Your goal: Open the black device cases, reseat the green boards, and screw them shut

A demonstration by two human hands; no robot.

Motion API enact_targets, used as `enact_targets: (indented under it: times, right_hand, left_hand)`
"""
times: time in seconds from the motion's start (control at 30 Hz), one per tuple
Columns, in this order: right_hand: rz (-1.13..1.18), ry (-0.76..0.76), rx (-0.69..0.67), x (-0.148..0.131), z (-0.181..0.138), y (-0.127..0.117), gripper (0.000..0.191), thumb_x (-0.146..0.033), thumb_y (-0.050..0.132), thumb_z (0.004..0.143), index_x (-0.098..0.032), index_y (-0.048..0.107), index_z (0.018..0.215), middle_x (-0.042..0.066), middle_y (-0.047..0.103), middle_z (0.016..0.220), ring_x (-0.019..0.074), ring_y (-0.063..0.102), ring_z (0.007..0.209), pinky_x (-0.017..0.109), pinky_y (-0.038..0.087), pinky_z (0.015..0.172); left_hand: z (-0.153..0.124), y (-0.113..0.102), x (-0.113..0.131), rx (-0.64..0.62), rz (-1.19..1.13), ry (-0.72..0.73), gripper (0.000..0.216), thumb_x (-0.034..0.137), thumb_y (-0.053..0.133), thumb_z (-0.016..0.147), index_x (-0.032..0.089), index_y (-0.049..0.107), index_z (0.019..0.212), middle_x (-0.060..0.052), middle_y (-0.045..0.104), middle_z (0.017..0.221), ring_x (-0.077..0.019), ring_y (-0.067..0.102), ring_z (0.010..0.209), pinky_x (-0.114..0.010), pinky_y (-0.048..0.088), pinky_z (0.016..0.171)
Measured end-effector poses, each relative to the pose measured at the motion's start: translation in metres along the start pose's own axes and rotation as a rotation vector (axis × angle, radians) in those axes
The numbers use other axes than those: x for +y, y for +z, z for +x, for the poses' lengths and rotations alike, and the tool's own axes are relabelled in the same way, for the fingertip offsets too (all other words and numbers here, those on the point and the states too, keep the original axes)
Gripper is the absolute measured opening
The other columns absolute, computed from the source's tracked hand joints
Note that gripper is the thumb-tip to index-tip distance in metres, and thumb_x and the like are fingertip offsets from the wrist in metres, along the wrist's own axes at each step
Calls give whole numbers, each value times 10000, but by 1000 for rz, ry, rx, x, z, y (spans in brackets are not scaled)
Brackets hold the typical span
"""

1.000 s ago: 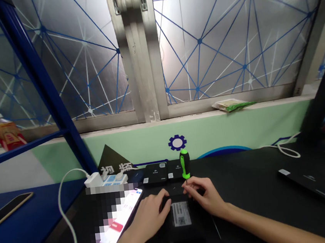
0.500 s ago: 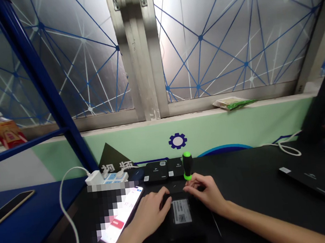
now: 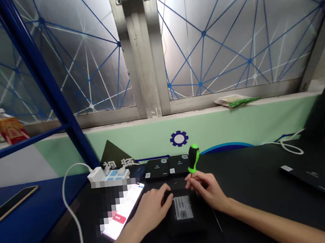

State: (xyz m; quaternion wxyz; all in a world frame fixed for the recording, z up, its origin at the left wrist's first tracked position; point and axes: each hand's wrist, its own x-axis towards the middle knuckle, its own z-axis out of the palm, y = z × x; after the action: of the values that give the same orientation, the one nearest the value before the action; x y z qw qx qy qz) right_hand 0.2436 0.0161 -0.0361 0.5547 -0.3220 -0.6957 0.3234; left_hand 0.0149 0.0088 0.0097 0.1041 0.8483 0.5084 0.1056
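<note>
In front of me a black set-top box lies on the dark table, with a white printed label facing up. My left hand is closed at its far left edge, thumb and forefinger against the casing. A screwdriver with a black and bright green handle stands tilted over the far right corner. Thumb and fingers of my right hand pinch it just below the handle; its tip is hidden. A thin metal rod lies to the right of the box, partly under my right hand.
Two similar black boxes sit at the back by the wall. Left of my hand are a lit phone, a power strip and a white cable. Another black device lies at the right.
The screwdriver handle has gone from nearly upright to leaning right. My right hand stays at the far corner and my left hand keeps its place on the box. The view has shifted slightly.
</note>
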Motion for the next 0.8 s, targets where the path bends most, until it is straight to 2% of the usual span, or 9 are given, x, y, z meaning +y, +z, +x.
enact_targets:
  times: [0.17, 0.27, 0.5, 0.67, 0.8]
  right_hand:
    - [122, 6, 61, 8, -1, 1, 246, -384, 505, 1011, -178, 638, 986, 59, 671, 806, 144, 578, 613, 245, 488, 525]
    - [146, 7, 92, 9, -1, 2, 231, -377, 513, 1010, -182, 633, 978, 60, 655, 830, 144, 579, 621, 257, 500, 548]
    - [141, 4, -9, 3, 2, -2, 436, -400, 346, 1062, -184, 616, 798, 79, 658, 862, 207, 631, 831, 355, 497, 817]
    - [121, -19, -28, 1, 3, -5, 432, -453, 412, 1030, -183, 616, 761, 83, 670, 853, 237, 642, 858, 380, 483, 842]
    - [79, -52, -66, 0, 3, -8, 526, -503, 358, 1027, -178, 617, 704, 92, 691, 833, 245, 654, 844, 375, 489, 815]
  left_hand:
    - [0, 2, -2, 21, -4, 9, 248, 383, 394, 1010, 260, 607, 1045, 14, 619, 694, -219, 629, 670, -260, 350, 587]
    - [1, 3, -3, 21, 7, 2, 251, 386, 394, 1008, 261, 607, 1055, 11, 625, 706, -224, 629, 680, -264, 348, 588]
    - [0, 4, -5, 31, -2, 17, 239, 389, 402, 1009, 269, 603, 1060, 12, 634, 721, -228, 635, 706, -268, 357, 607]
    - [1, 6, -7, 34, 3, 23, 233, 387, 406, 1010, 272, 603, 1055, 19, 620, 698, -221, 626, 675, -265, 346, 584]
    - [1, 8, -9, 46, 14, 28, 242, 391, 405, 1009, 270, 609, 1057, 17, 624, 696, -220, 630, 673, -267, 352, 591]
